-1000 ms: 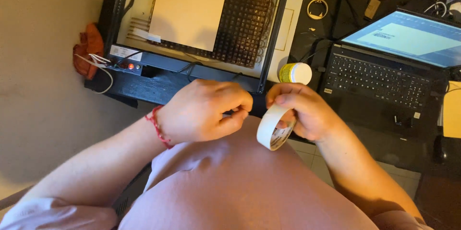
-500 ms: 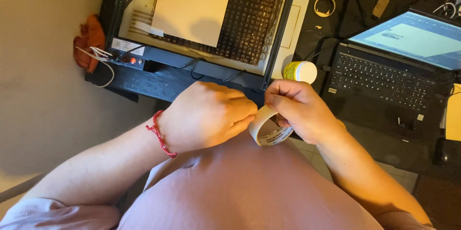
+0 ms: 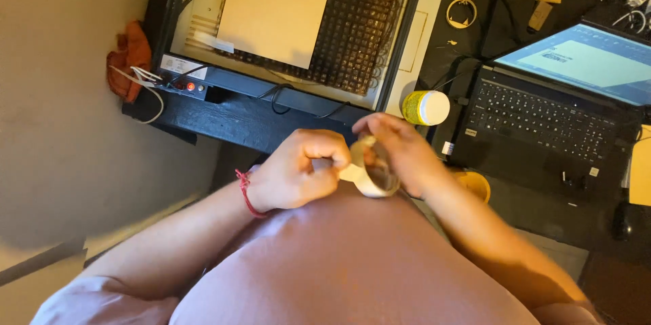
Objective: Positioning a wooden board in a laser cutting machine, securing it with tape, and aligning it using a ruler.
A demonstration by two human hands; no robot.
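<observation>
1. Cream roll of tape sits at centre frame, above the lap, near the table edge.
2. Left hand pinches its edge; right hand clamps the ring.
3. Probably light, stiff-cored, sticky; best gripped by the sides.

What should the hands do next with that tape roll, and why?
Probably pull the left hand slowly away to peel out a strip. Its fingertips pinch at the rim of the roll of masking tape, as if on the loose end, while the right hand steadies the roll from the other side. No free length of tape shows yet.
</observation>
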